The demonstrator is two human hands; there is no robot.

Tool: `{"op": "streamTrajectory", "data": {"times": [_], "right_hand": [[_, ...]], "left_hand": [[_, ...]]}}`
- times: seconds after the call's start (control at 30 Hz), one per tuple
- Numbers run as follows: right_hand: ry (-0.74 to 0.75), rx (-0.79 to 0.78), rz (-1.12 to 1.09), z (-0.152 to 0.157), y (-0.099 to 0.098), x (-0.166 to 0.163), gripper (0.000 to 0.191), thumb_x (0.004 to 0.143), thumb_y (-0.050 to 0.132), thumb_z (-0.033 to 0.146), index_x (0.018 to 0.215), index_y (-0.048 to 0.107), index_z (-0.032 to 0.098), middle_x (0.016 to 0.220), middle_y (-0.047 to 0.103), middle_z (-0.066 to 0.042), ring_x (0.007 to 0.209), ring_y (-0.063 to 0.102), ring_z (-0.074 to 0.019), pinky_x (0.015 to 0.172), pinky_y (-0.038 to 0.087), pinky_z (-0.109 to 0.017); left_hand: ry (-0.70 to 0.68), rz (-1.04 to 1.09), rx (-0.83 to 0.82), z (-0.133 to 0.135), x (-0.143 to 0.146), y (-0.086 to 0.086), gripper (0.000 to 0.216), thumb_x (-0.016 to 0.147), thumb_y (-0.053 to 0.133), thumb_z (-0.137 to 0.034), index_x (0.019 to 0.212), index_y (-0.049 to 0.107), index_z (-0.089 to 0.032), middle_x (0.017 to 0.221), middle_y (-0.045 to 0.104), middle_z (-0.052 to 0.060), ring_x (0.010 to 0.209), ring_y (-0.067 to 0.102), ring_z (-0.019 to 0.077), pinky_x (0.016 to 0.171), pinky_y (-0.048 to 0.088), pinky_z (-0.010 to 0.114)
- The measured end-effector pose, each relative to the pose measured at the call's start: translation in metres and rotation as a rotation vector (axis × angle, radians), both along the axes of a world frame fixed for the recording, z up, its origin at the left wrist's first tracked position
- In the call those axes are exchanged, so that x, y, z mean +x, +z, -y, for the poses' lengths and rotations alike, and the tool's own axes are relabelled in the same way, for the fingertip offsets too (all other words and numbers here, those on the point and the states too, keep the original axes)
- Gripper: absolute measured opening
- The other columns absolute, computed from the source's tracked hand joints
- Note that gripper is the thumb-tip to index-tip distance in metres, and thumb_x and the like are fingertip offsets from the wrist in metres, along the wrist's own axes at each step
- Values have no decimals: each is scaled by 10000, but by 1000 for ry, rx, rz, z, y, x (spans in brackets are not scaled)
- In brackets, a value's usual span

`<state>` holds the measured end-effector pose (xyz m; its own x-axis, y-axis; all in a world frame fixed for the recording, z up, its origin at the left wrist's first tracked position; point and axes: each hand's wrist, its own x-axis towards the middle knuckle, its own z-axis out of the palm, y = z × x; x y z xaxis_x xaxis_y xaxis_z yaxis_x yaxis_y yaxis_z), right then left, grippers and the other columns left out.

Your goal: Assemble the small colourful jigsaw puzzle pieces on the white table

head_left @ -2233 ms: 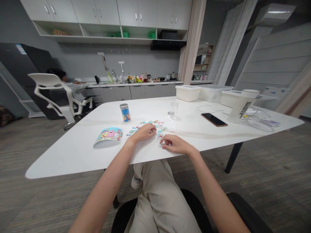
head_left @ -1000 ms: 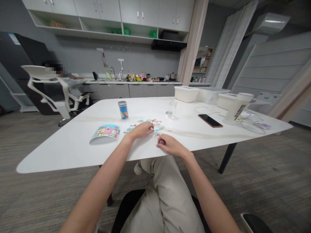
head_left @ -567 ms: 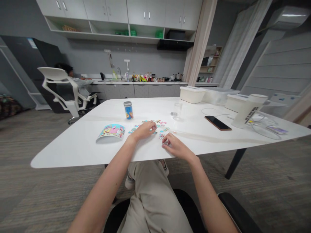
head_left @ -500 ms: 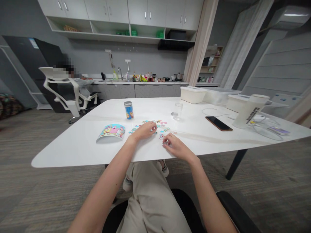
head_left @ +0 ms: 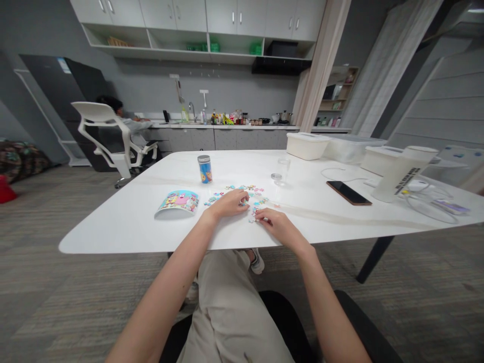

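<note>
Small colourful jigsaw puzzle pieces [head_left: 258, 190] lie scattered on the white table [head_left: 124, 222] around both hands. My left hand [head_left: 231, 203] rests among them with its fingers curled inward; whatever lies between its fingertips is too small to make out. To its right, my right hand [head_left: 275, 223] is closed, thumb and fingers pinching at a puzzle piece [head_left: 252, 220] by the near edge of the group. A curved picture sheet [head_left: 178, 201] with cartoon figures lies left of my left hand.
Behind the pieces stand a blue picture jar [head_left: 204, 170] with a metal lid and a clear jar [head_left: 283, 171] beside its loose lid [head_left: 276, 177]. Rightward are a phone [head_left: 348, 193], a pale bottle [head_left: 404, 174], cables and storage boxes [head_left: 307, 146]. A person sits in a white chair [head_left: 99, 112] beyond.
My right hand has turned slightly, its fingertips now close over pieces at the near edge. My left hand stays curled in nearly the same place. The camera view has shifted a little.
</note>
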<state>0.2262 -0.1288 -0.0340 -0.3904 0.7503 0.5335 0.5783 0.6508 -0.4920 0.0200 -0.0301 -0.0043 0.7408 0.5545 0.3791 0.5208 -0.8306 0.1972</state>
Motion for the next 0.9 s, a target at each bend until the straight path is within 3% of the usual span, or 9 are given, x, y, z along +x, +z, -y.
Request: {"op": "streamTrajectory", "data": {"times": [0.1,0.2,0.33,0.47,0.67,0.9], "right_hand": [[8,35,35,1,0,0,240,888,507,91,885,719,203,1110,700,-73,1032,661,-206,941,525,-369],[-25,60,46,4,1,0,246,897,501,109,967,723,192,1110,681,-92,1031,656,-210,943,530,-374],[-105,87,85,6,0,1,279,905,501,140,1107,689,171,1186,645,-127,1135,608,-237,1017,488,-419],[-181,38,178,7,0,0,322,907,489,154,1177,664,157,1281,626,-140,1225,562,-256,1094,418,-467],[-195,2,227,7,3,-3,335,919,457,143,1175,670,122,1264,649,-139,1219,575,-246,1096,416,-441],[-167,45,191,4,0,-2,322,911,467,146,1135,697,165,1216,672,-127,1157,612,-250,1039,467,-467]], "left_hand": [[-14,19,-6,-1,0,0,139,815,572,-254,925,595,-172,850,594,36,812,544,181,774,421,300],[-39,54,-68,0,-2,5,139,811,576,-275,894,621,-172,812,595,23,778,540,165,761,418,289],[-100,3,-314,9,-10,20,199,767,657,-371,769,665,-172,754,610,10,717,535,139,700,412,258],[-167,-117,-496,16,-16,29,254,695,734,-393,832,713,-180,800,642,10,736,545,133,688,408,240],[-218,-144,-509,18,-9,25,223,748,658,-367,861,702,-179,841,659,23,760,564,142,707,431,244],[-116,-157,-497,27,-2,26,199,748,636,-372,795,638,-179,724,628,3,671,563,140,625,427,242]]}}
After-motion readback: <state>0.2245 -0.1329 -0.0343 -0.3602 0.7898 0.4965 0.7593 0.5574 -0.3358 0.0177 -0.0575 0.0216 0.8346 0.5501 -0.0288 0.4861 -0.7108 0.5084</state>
